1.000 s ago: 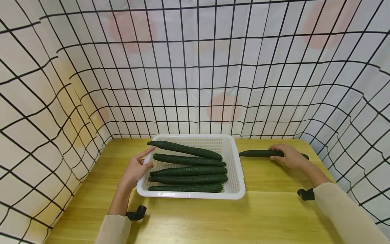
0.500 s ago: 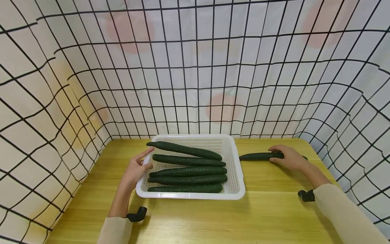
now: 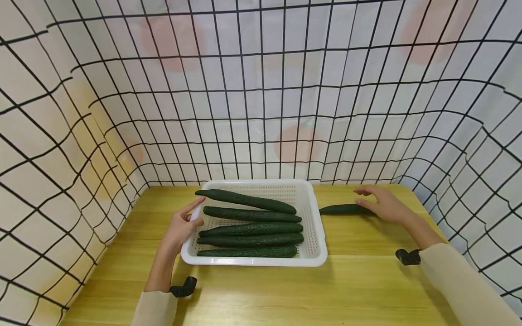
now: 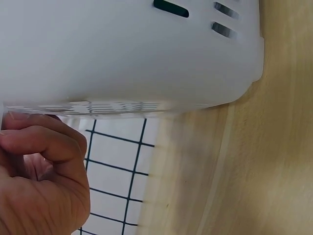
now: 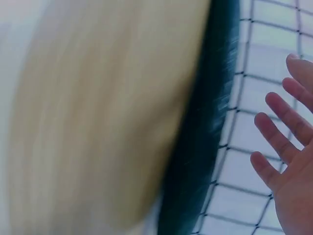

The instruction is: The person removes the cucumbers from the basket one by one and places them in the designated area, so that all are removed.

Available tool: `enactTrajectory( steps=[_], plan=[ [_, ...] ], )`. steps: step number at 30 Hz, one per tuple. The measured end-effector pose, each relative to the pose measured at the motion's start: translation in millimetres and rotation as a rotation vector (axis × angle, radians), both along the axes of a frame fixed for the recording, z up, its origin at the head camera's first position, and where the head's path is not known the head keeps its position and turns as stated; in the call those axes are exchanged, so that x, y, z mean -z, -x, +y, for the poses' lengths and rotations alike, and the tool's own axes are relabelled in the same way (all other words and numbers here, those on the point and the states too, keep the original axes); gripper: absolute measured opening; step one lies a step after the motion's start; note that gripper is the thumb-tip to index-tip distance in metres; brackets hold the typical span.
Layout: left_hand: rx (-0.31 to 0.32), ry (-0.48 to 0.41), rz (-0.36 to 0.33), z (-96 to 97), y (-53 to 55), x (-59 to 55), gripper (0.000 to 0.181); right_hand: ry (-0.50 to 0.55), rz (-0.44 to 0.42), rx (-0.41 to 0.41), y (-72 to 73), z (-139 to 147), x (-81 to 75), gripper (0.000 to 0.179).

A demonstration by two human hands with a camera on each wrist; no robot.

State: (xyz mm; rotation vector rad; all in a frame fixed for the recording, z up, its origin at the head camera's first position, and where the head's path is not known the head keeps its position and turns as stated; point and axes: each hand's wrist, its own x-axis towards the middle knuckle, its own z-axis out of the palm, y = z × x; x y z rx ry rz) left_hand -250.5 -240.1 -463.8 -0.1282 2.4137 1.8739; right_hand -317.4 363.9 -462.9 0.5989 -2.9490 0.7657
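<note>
My left hand (image 3: 179,231) grips the left rim of a white plastic basket (image 3: 254,261), its index finger stretched along the rim. The left wrist view shows its curled fingers (image 4: 41,139) at the basket's edge. Several dark green cucumbers lie side by side inside; the rearmost cucumber (image 3: 248,200) pokes its thin end over the left rim. Right of the basket, one more cucumber (image 3: 342,209) lies on the table. My right hand (image 3: 385,206) hovers over its right part, hiding that end. Seen from the right wrist, this hand's fingers are spread, apart from the cucumber (image 5: 203,127).
A yellowish wooden table (image 3: 261,294) carries everything. Black wire mesh (image 3: 265,117) over white sheeting rises behind it and on both sides. Each wrist wears a small black camera mount, the left mount (image 3: 184,287) near the basket's front left corner.
My right hand has let go of the loose cucumber and lifted off it, fingers opening. That cucumber stays on the table. The left hand keeps its place on the basket rim.
</note>
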Motion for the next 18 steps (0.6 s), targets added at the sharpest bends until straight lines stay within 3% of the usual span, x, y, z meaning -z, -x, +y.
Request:
enactTrajectory(
  steps=[7, 18],
  plan=[
    [0.015, 0.014, 0.017, -1.1, 2.1, -0.4, 0.071, 0.017, 0.04, -0.008, -0.3, -35.4, -33.2, 0.05],
    [-0.001, 0.029, 0.011, -2.1, 4.8, 0.8, 0.069, 0.114, 0.033, -0.1, 8.2, -96.2, -62.0, 0.044]
  ],
)
